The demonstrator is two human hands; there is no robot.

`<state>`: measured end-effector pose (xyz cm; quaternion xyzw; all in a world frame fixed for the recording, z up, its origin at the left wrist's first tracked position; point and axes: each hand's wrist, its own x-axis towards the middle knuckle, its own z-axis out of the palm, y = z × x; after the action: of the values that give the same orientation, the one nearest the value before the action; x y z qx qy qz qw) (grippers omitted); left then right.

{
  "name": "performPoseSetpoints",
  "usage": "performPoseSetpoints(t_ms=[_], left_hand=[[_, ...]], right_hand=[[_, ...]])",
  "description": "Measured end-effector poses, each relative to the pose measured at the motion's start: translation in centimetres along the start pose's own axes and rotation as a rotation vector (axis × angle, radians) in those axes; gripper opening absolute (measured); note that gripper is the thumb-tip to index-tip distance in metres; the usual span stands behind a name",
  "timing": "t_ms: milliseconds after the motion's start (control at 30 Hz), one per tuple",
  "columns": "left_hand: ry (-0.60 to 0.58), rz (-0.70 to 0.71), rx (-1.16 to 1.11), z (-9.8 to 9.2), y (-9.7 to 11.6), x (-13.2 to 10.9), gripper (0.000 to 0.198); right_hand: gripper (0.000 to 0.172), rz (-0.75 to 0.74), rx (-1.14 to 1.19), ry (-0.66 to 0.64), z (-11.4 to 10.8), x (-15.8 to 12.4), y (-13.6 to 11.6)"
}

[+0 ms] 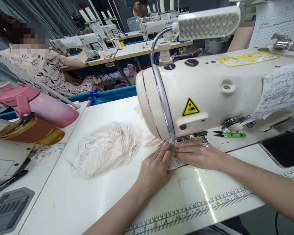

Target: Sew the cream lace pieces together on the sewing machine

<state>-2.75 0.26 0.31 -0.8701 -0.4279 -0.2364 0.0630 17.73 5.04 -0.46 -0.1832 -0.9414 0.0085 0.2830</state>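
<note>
Where left hand [155, 167] meets right hand [196, 154], lace [174, 164] beneath.

1. A garment sewing workshop: an industrial sewing machine [210, 88] stands on a white table [88, 202].
2. More machines [150, 24] stand in rows behind, a person [44, 71] seated at one.
3. Heaped lace pieces [103, 153] lie nearby.

A long white bench [63, 202] fills the lower frame. In the upper left and centre stand rows of further benches [142, 49] carrying white sewing machines [154, 24], and a person in a patterned top [46, 71] sits at one. A gooseneck LED lamp [208, 23] reaches across the top right; a pink basket [130, 69] stands under a far bench.
</note>
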Motion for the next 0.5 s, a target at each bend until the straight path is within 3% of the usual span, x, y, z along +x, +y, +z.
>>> performPoseSetpoints(t_ms=[300, 500], left_hand=[[-0.022, -0.013, 0.050, 0.06, -0.12, 0.02, 0.039], [-0.051, 0.006, 0.082, 0.12, -0.25, 0.08, 0.038]], right_hand=[[0.023, 0.046, -0.097, -0.043, 0.73, -0.43, 0.27], [0.026, 0.054, -0.180, 0.008, 0.30, -0.14, 0.27]])
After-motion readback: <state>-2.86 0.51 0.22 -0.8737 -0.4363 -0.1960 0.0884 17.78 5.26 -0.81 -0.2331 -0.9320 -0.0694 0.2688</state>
